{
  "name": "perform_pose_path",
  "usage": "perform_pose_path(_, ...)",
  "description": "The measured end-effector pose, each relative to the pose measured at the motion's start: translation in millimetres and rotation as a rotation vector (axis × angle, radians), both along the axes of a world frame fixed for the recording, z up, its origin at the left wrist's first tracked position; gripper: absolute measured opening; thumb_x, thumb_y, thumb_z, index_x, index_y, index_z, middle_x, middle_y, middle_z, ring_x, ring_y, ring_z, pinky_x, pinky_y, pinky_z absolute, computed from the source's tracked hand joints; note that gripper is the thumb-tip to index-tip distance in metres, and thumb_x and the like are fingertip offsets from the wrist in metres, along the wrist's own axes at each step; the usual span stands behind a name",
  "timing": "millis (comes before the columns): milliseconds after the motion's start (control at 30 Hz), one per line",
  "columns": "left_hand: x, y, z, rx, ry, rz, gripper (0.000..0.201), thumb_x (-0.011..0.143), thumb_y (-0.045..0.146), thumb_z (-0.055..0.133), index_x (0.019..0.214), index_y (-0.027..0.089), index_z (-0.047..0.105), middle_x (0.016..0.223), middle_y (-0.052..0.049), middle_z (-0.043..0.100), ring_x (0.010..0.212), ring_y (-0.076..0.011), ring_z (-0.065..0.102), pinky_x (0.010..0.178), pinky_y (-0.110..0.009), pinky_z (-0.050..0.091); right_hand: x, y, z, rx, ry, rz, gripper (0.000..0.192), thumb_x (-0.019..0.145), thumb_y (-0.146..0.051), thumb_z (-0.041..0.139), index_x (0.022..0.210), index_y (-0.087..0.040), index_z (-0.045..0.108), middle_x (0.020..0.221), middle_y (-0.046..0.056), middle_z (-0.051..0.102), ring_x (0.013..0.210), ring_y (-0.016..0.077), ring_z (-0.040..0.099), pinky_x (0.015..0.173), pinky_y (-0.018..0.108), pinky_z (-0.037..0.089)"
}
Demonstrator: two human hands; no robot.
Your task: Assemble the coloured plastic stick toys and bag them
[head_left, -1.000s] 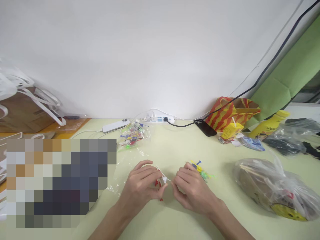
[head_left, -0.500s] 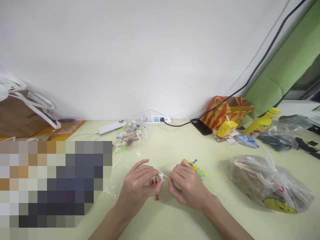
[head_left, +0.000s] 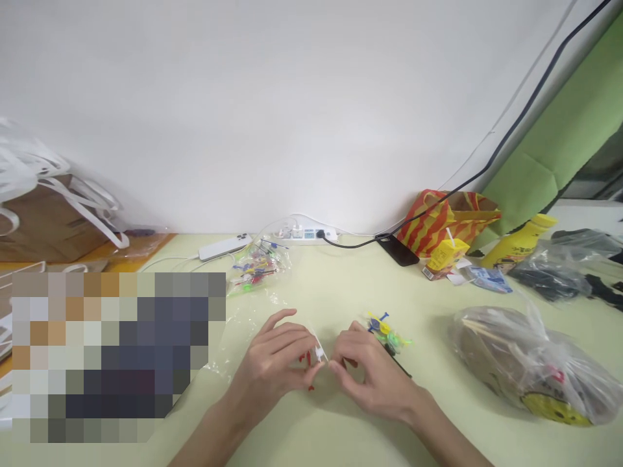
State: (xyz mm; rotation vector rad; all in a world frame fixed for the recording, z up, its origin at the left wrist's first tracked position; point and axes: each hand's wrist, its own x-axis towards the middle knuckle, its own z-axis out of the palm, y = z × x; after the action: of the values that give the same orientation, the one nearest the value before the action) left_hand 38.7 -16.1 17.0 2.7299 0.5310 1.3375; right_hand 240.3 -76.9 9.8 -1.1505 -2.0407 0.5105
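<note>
While the left hand (head_left: 277, 366) and right hand (head_left: 372, 376) meet low in the middle of the frame, their fingertips pinch small plastic picks (head_left: 314, 355) (red and white). They look light, thin and bendy, best held by the ends.

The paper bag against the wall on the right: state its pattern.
The paper bag has red and yellow-orange diagonal stripes, seen in the head view, the only one.
</note>
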Motion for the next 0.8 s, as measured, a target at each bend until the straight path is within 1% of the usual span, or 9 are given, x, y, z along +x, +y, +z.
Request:
perform_pose_path(67, -1.6, 0.1, -0.6, 0.019, 0.022, -0.031, 0.015, 0.083, 0.011, 0.072, 0.092, 0.020, 0.063, 0.079, 0.003, 0.073, 0.073, -0.0134, 0.071, 0.100, -0.041, 0.053, -3.2, -0.7, 2.4, -0.234, 0.181, -0.007, 0.031, 0.102, -0.033, 0.048, 0.075, -0.019, 0.054, 0.071, -0.002, 0.057, 0.067, 0.0129, 0.049, 0.070, 0.029, 0.038)
perform_pose_path(100, -2.0, -0.1, -1.0, 0.025, 0.039, -0.040, 0.015, 0.084, 0.012, 0.072, 0.093, 0.020, 0.064, 0.082, 0.002, 0.074, 0.075, -0.0140, 0.071, 0.100, -0.041, 0.054, -5.1, -0.3, 2.5, -0.320, 0.284, -0.022, 0.032, 0.102, -0.038, 0.047, 0.078, -0.019, 0.056, 0.073, -0.001, 0.058, 0.068, 0.0134, 0.051, 0.069, 0.028, 0.039)
perform_pose_path(200, -1.9, -1.0, -2.4, 0.042, 0.062, -0.046, 0.014, 0.086, 0.015, 0.072, 0.098, 0.020, 0.066, 0.086, 0.000, 0.074, 0.079, -0.0154, 0.072, 0.098, -0.041, 0.056, -10.5, 2.9, -2.4, -0.456, 0.539, -0.054, 0.032, 0.097, -0.047, 0.057, 0.084, -0.019, 0.061, 0.076, 0.000, 0.059, 0.071, 0.0139, 0.051, 0.066, 0.027, 0.040)
perform_pose_path(300, -0.6, -1.9, -3.8, 0.058, 0.063, -0.040, 0.015, 0.088, 0.016, 0.070, 0.101, 0.021, 0.067, 0.084, 0.000, 0.074, 0.077, -0.0153, 0.072, 0.096, -0.042, 0.057, -14.3, 6.1, -10.3, -0.512, 0.674, -0.094, 0.035, 0.089, -0.051, 0.068, 0.080, -0.017, 0.063, 0.072, 0.000, 0.057, 0.068, 0.0135, 0.050, 0.064, 0.027, 0.040)
perform_pose_path(400, 2.0, -3.0, -5.5, 0.063, 0.053, -0.025, 0.017, 0.086, 0.014, 0.071, 0.101, 0.020, 0.067, 0.083, 0.000, 0.074, 0.076, -0.0149, 0.072, 0.096, -0.042, 0.057, -17.2, 7.2, -14.0, -0.560, 0.759, -0.126, 0.039, 0.086, -0.053, 0.069, 0.077, -0.016, 0.065, 0.069, 0.001, 0.058, 0.064, 0.0135, 0.051, 0.062, 0.027, 0.042)
perform_pose_path(500, 6.0, -5.0, -6.5, 0.076, 0.016, 0.004, 0.017, 0.082, 0.014, 0.073, 0.097, 0.021, 0.067, 0.081, 0.001, 0.073, 0.072, -0.0138, 0.071, 0.095, -0.041, 0.057, -21.5, 6.2, -12.2, -0.583, 0.809, -0.169, 0.041, 0.082, -0.055, 0.071, 0.073, -0.016, 0.063, 0.065, 0.001, 0.059, 0.060, 0.0131, 0.052, 0.059, 0.027, 0.044)
perform_pose_path(667, 12.0, -10.0, -5.1, 0.048, -0.022, 0.054, 0.014, 0.081, 0.013, 0.071, 0.091, 0.021, 0.066, 0.077, 0.003, 0.072, 0.069, -0.0124, 0.070, 0.096, -0.040, 0.056, -27.8, 3.6, -7.5, -0.595, 0.850, -0.261, 0.040, 0.081, -0.053, 0.071, 0.069, -0.017, 0.058, 0.060, -0.003, 0.052, 0.057, 0.0113, 0.049, 0.057, 0.025, 0.042)
perform_pose_path(733, 12.9, -11.5, -4.4, 0.029, -0.036, 0.060, 0.013, 0.081, 0.012, 0.071, 0.090, 0.020, 0.065, 0.076, 0.004, 0.072, 0.070, -0.0126, 0.070, 0.098, -0.040, 0.054, -27.8, 3.3, -7.5, -0.603, 0.872, -0.263, 0.039, 0.083, -0.051, 0.071, 0.069, -0.017, 0.058, 0.059, -0.004, 0.050, 0.056, 0.0105, 0.047, 0.058, 0.024, 0.039)
perform_pose_path(800, 12.9, -12.2, -3.7, 0.009, -0.044, 0.067, 0.014, 0.081, 0.011, 0.071, 0.090, 0.020, 0.065, 0.075, 0.004, 0.072, 0.071, -0.0126, 0.071, 0.100, -0.041, 0.053, -27.0, 3.2, -8.2, -0.628, 0.939, -0.222, 0.037, 0.085, -0.049, 0.071, 0.069, -0.017, 0.058, 0.059, -0.004, 0.050, 0.056, 0.0097, 0.044, 0.058, 0.023, 0.037)
